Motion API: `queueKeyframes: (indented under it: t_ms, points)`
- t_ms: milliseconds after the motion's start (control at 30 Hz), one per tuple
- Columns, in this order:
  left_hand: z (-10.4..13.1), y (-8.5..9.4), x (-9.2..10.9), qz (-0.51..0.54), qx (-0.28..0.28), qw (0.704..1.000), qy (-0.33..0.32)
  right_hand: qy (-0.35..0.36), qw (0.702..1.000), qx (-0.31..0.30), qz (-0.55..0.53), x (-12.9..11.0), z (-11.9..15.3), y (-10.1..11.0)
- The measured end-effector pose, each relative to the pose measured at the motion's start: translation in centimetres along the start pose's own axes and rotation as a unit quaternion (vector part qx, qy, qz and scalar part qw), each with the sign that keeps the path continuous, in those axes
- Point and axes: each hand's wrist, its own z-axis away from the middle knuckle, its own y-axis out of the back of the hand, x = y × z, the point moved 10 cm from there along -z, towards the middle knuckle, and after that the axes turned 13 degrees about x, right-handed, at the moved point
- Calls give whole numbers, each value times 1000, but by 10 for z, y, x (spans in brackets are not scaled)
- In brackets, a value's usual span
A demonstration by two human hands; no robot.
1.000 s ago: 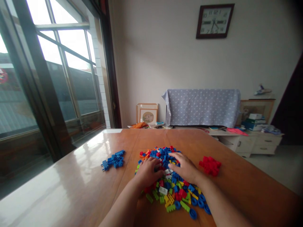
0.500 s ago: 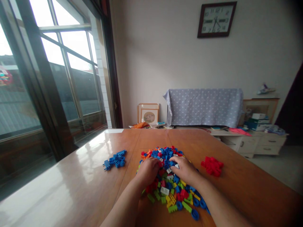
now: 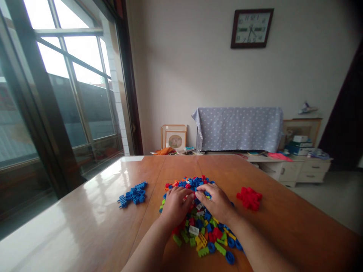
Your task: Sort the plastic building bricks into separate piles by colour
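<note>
A heap of mixed plastic bricks (image 3: 198, 234) in blue, red, green, yellow, orange and white lies in the middle of the wooden table (image 3: 85, 226). My left hand (image 3: 176, 205) and my right hand (image 3: 217, 203) both rest palm-down on top of the heap, fingers curled among the bricks, fingertips almost touching. Whether either hand has a brick pinched is hidden by the fingers. A small cluster of blue bricks (image 3: 133, 194) sits apart to the left. A small cluster of red bricks (image 3: 249, 198) sits apart to the right.
A window (image 3: 56, 94) runs along the left side. Beyond the table's far edge stand a cloth-covered object (image 3: 238, 128), a framed picture (image 3: 174, 138) on the floor and a low white cabinet (image 3: 297, 170) with clutter. A clock (image 3: 251, 28) hangs on the wall.
My hands have drawn closer together on the heap, the right one moving left toward the left one. The view has shifted slightly.
</note>
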Motion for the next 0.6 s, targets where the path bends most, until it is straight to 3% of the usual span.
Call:
queueKeyframes:
  t_ms: [200, 267, 367, 500, 600]
  points:
    - [1, 0, 9, 9, 28, 999, -19, -134, 971, -82, -180, 8, 12, -24]
    - [0, 1, 11, 13, 31, 999, -24, -142, 967, -70, -197, 12, 9, -23]
    - [-1, 2, 11, 12, 30, 999, -27, -132, 978, -10, -164, 29, -2, -4]
    - [-2, 5, 3, 2, 37, 999, -17, -216, 968, 73, -100, 99, -10, 36]
    - [-3, 7, -5, -6, 49, 999, -8, -281, 950, 135, 20, 159, -1, 75]
